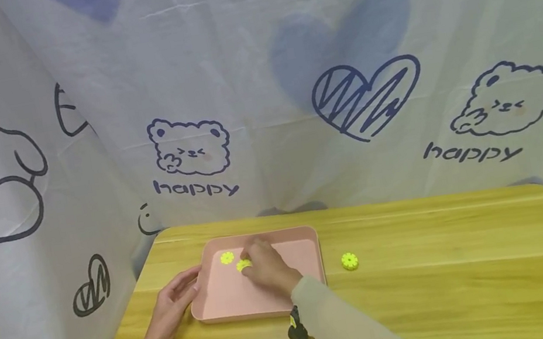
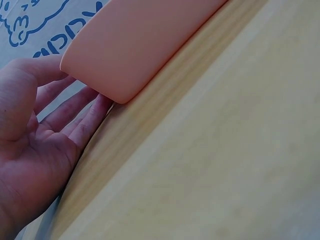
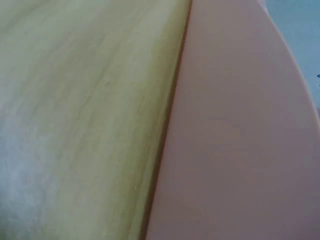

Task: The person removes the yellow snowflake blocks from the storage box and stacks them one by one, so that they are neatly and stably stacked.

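A pink tray (image 1: 229,306) lies on the table. My left hand (image 1: 168,310) rests against its left side, fingers extended; in the left wrist view the hand (image 2: 45,125) touches the tray's corner wall (image 2: 120,55). Over the tray, my right hand (image 1: 267,265) pinches a yellow flower-shaped notched disc (image 1: 243,265) between finger and thumb; the fingers hide part of it. Another yellow disc (image 1: 227,258) lies in the tray, just to the upper left. The right wrist view shows only the tray wall (image 3: 230,125) and tabletop, no hand.
To the right of the tray, a thicker yellow notched piece (image 1: 349,261), possibly stacked discs, sits on the wooden table (image 1: 453,271). A white printed cloth (image 1: 246,78) hangs behind the table and along its left side.
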{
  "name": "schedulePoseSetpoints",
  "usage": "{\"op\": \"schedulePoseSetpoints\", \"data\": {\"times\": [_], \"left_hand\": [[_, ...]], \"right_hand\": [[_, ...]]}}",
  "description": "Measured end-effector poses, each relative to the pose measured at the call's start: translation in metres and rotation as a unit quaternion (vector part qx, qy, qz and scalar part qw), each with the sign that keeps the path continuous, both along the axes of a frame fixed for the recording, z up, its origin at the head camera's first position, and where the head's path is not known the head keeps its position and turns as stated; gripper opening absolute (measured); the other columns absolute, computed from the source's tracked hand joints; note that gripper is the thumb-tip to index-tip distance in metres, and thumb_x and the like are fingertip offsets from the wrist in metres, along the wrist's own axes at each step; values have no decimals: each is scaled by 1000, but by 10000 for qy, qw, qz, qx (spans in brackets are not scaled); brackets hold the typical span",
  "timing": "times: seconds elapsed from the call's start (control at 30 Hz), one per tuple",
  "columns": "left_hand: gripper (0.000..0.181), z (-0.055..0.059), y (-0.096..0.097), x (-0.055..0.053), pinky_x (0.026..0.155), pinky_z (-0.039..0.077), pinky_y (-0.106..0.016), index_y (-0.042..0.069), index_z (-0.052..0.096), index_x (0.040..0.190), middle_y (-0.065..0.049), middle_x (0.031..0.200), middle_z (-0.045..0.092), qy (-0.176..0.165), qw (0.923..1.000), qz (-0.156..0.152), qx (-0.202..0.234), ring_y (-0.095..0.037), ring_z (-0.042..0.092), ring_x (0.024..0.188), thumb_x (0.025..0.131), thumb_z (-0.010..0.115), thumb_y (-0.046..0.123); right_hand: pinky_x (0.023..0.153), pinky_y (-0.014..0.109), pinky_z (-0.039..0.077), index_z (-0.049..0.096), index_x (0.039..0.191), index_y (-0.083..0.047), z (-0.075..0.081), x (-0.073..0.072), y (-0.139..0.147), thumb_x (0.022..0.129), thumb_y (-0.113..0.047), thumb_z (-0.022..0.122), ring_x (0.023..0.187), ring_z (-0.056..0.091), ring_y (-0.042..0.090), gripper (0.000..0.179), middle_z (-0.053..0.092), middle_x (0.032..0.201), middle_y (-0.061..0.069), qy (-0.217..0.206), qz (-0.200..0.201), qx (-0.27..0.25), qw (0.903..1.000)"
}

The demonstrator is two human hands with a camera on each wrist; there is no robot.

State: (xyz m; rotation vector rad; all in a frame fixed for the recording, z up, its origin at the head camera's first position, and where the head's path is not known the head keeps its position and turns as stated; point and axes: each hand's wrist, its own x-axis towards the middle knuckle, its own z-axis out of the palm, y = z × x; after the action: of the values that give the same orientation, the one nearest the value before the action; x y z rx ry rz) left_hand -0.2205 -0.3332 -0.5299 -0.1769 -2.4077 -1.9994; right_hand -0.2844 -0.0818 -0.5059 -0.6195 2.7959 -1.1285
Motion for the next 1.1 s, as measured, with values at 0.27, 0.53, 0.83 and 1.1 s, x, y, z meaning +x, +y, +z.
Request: {"op": "schedulePoseSetpoints", "data": {"times": [0.27,0.53,0.83,1.1], "left_hand": [[49,-4,1,3,101,48,-17,-5,49,146,-26,150,49,7,10000,41,26,1,57,123,104,64,16],[48,-4,-1,1,101,48,-17,-6,49,146,-27,150,48,134,9999,-5,-55,3,56,123,104,63,15],[48,-1,1,-1,99,49,-16,-7,50,145,-28,150,48,181,9997,-57,-143,4,55,124,105,62,16],[49,0,0,3,100,47,-14,-5,49,147,-28,151,47,223,9996,-107,-159,3,55,124,105,61,18]], "right_hand": [[69,27,48,67,99,-7,-3,1,8,84,-3,81,79,51,14,21,57,90,3,-578,138,-347,9976],[68,25,50,64,104,-13,-5,5,26,90,1,71,78,56,13,21,62,88,0,-354,168,-860,9955],[57,25,59,63,109,-1,0,9,42,91,14,62,67,70,22,24,62,90,13,-808,327,-2119,9734],[61,28,61,65,114,1,3,19,51,92,13,63,73,72,26,25,66,91,16,-860,308,-2307,9687]]}}
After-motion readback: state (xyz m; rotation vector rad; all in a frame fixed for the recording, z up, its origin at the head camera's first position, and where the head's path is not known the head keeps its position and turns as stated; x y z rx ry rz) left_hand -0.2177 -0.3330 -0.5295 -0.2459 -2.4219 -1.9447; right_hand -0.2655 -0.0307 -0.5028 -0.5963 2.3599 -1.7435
